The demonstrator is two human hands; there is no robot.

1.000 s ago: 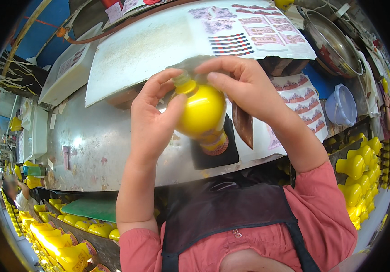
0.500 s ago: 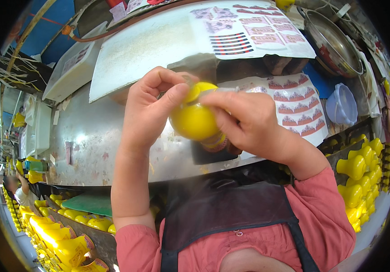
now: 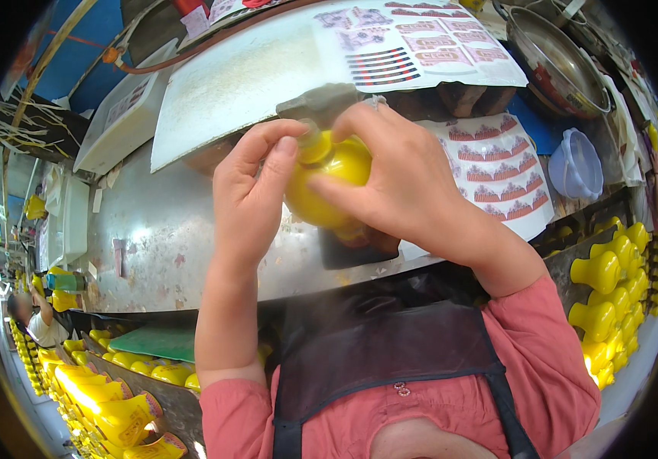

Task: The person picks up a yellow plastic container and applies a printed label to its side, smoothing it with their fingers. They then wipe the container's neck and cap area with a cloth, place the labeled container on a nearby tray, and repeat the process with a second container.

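I'm seeing the left hand (image 3: 255,172) pinching a yellow bottle (image 3: 342,164) by its clear neck (image 3: 313,136); the right hand (image 3: 404,168) is curving over it, but blur is keeping me from telling whether it's gripping. The bottle is leaning over a black pad (image 3: 344,254) on the metal table (image 3: 160,245), near a decal sheet (image 3: 497,177).

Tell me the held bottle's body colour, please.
The bottle's body is yellow; head view shows it best.
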